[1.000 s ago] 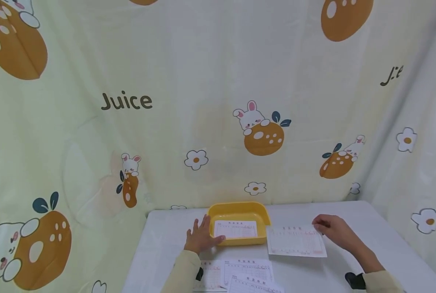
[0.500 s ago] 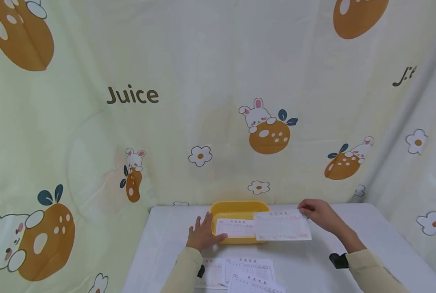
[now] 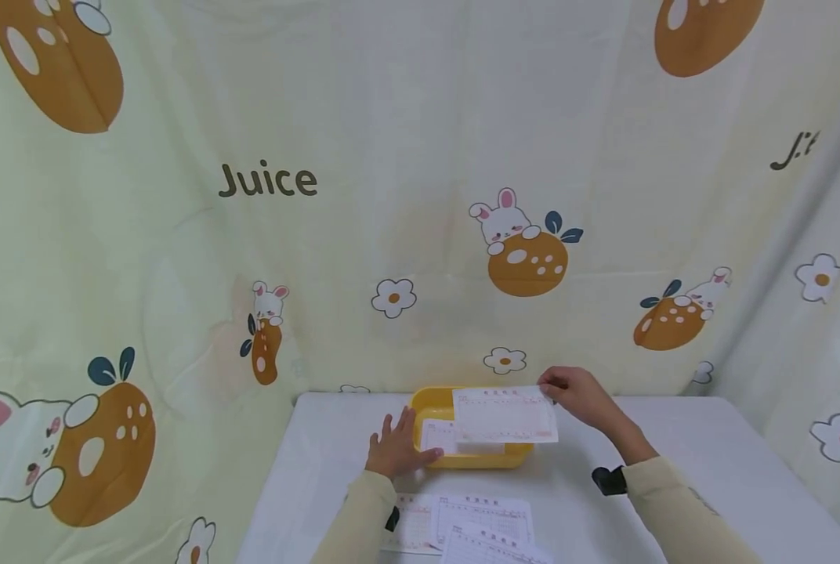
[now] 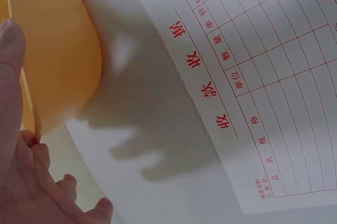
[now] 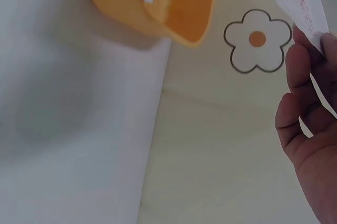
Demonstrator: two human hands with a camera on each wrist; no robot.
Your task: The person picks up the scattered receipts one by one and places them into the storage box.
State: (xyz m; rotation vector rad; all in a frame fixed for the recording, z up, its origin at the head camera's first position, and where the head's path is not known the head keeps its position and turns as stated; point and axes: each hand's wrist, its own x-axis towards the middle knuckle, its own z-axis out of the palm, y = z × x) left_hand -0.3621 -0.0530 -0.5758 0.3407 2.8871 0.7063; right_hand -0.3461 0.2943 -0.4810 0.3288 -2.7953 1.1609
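Note:
A yellow tray (image 3: 472,463) stands near the table's back edge, with a printed receipt (image 3: 434,435) lying inside. My left hand (image 3: 396,453) rests at its left front corner, fingers spread along the side and thumb over the front rim; the left wrist view shows the thumb (image 4: 9,45) against the rim. My right hand (image 3: 581,401) pinches another receipt (image 3: 503,421) by its upper right corner between thumb and fingertips. This sheet hangs over the tray, covering its right part and some of the receipt inside in the head view. The right wrist view shows the pinched corner (image 5: 310,23).
Several more receipts (image 3: 486,511) lie overlapping on the white table (image 3: 603,501) in front of the tray, partly cut off by the frame's bottom. A patterned curtain (image 3: 349,235) hangs right behind the table's back edge.
My right hand has moved left and away from me, carrying the receipt from beside the tray to over it. The left hand has stayed at the tray's corner.

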